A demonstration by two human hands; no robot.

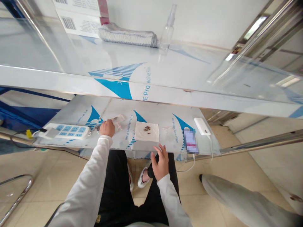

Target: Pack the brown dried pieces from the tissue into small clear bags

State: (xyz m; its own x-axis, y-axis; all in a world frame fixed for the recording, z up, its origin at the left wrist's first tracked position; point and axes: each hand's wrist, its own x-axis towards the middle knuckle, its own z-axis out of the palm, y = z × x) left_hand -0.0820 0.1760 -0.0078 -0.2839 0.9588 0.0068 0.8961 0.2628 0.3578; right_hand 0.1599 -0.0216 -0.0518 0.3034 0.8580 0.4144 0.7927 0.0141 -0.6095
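Note:
My left hand [107,128] reaches down to the lower shelf, its fingers curled together among small clear plastic bags [120,119]. Whatever sits in its fingertips is hidden by the hand. Some small dark bits [97,128] lie just left of it. Near the shelf's front edge, my right hand [161,163] hovers over my lap with fingers apart and nothing in them. Beyond it, a white square sheet [139,134] lies flat, with several small brown pieces [147,128] on it. Another small clear bag [168,130] rests right of the sheet.
A power strip [71,131] lies at the left, a phone [191,141] and a white power bank [202,126] with cables at the right. The raised shelf [187,72] holds boxes [80,20], a grey cloth [129,36] and a spray bottle [167,31]. Another person's leg [232,192] is at right.

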